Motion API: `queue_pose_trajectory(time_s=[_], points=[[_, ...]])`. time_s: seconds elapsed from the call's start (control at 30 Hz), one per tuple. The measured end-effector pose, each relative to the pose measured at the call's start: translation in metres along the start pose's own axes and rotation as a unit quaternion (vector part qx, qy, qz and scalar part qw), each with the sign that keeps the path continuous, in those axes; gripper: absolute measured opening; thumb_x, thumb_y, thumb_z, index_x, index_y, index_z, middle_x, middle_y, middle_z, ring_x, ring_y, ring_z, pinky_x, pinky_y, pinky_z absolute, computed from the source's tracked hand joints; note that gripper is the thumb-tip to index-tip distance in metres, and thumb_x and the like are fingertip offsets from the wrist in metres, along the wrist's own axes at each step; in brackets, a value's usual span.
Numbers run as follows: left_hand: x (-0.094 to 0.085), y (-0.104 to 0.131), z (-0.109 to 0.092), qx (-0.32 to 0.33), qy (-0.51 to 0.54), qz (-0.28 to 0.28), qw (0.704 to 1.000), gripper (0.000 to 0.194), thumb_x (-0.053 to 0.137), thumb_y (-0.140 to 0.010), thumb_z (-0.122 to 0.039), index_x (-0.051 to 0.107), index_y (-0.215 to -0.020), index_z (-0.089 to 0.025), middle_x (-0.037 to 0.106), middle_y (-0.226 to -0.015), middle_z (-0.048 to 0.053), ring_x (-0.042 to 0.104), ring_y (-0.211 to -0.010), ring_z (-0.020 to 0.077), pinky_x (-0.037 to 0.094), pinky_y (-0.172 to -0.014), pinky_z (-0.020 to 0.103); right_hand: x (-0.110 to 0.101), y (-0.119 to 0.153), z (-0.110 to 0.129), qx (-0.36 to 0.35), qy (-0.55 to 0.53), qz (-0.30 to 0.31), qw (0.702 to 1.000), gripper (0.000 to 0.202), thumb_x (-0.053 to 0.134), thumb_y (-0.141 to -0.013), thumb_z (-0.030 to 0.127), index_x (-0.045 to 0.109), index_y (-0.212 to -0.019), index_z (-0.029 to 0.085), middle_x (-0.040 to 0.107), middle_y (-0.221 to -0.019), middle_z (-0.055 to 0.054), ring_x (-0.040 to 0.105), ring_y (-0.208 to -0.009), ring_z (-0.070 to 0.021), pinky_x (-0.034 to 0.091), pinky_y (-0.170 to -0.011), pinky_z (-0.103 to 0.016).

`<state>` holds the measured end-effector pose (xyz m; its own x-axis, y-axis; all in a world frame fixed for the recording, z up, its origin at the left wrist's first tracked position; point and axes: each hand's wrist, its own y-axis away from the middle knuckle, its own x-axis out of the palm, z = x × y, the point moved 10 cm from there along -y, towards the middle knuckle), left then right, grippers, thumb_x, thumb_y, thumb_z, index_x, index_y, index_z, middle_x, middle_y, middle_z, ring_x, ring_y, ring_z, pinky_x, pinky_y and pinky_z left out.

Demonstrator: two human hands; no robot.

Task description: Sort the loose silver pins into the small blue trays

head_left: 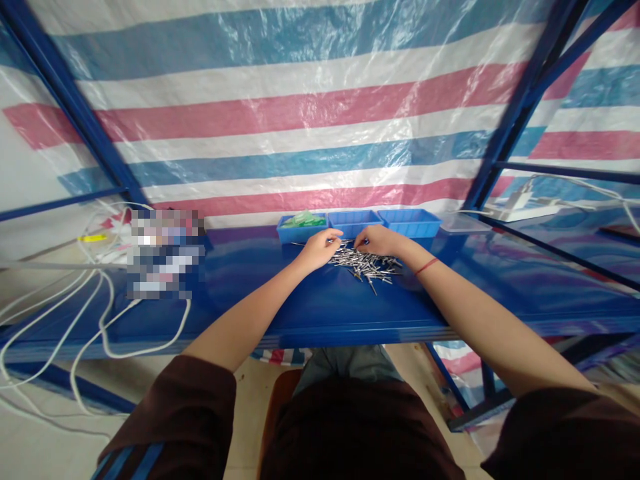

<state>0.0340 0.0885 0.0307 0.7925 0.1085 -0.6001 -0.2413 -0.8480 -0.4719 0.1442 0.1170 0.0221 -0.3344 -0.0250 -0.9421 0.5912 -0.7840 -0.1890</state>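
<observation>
A loose pile of thin silver metal pieces that look like blind rivets (373, 267) lies on the blue table. At the pile's left edge, my left hand (319, 249) has its fingers curled in a pinch, with a small shiny bit of metal showing at the fingertips. My right hand (379, 240) reaches over the back of the pile, fingers pinched together and pointing down at another shiny piece. Just behind the hands stand blue bins: the left bin (295, 233) holds green packets (304, 219), beside a middle bin (353, 219) and a right bin (410, 223).
White cables (103, 320) loop over the table's left side beside a blurred-out cluster (165, 253). A clear plastic lid or tray (465, 223) lies right of the bins. Blue frame posts (520, 100) and a striped plastic sheet (300, 120) bound the back. A power strip (520, 205) sits at right.
</observation>
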Motion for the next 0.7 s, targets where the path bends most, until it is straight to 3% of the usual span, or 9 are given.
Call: queue_pose_trajectory(time_s=[0.13,0.23,0.4,0.53,0.7], points=[[0.002,0.001,-0.001,-0.001,0.003,0.005,1.0,0.023,0.055,-0.079,-0.021,0.063,-0.1,-0.017,0.067,-0.096,0.007,0.061,-0.073,0.0141,0.05,-0.077,0.03,-0.014,0.004,0.009,-0.013,0.004,-0.053,0.998,0.018,0.058,-0.067,0.012,0.073,-0.072,0.02,0.071,-0.077,-0.004,0.061,-0.07,-0.0183,0.043,-0.068,-0.028],[0.0,0.002,-0.005,0.001,0.011,0.0,1.0,0.026,0.056,-0.079,-0.028,0.062,-0.101,-0.016,0.068,-0.094,0.007,0.06,-0.071,0.0136,0.05,-0.075,0.03,-0.028,0.009,0.015,-0.011,-0.066,-0.097,0.993,0.016,0.057,-0.073,0.02,0.072,-0.077,0.019,0.07,-0.075,-0.004,0.061,-0.067,-0.0165,0.044,-0.068,-0.029],[-0.006,0.002,-0.015,0.033,0.042,-0.018,0.998,0.024,0.056,-0.08,-0.034,0.064,-0.094,-0.017,0.068,-0.09,0.005,0.061,-0.074,0.0133,0.049,-0.074,0.029,-0.023,0.012,0.023,0.004,-0.26,-0.058,0.964,0.023,0.061,-0.073,0.037,0.07,-0.079,0.017,0.067,-0.07,-0.004,0.057,-0.061,-0.0124,0.046,-0.058,-0.026],[-0.009,0.001,-0.02,0.059,0.06,-0.028,0.996,0.019,0.055,-0.081,-0.031,0.064,-0.088,-0.016,0.069,-0.085,0.005,0.062,-0.077,0.0139,0.048,-0.075,0.028,-0.024,0.013,0.028,-0.003,-0.315,-0.067,0.947,0.023,0.066,-0.069,0.039,0.07,-0.074,0.017,0.067,-0.069,-0.004,0.057,-0.061,-0.0108,0.048,-0.061,-0.027],[-0.014,0.001,-0.014,0.044,0.068,-0.051,0.995,0.018,0.056,-0.08,-0.032,0.063,-0.081,-0.016,0.069,-0.081,0.004,0.062,-0.075,0.0143,0.049,-0.073,0.028,-0.021,0.012,0.025,0.006,-0.362,-0.071,0.929,0.02,0.068,-0.069,0.036,0.07,-0.074,0.017,0.067,-0.07,-0.004,0.06,-0.064,-0.0115,0.051,-0.069,-0.031]])
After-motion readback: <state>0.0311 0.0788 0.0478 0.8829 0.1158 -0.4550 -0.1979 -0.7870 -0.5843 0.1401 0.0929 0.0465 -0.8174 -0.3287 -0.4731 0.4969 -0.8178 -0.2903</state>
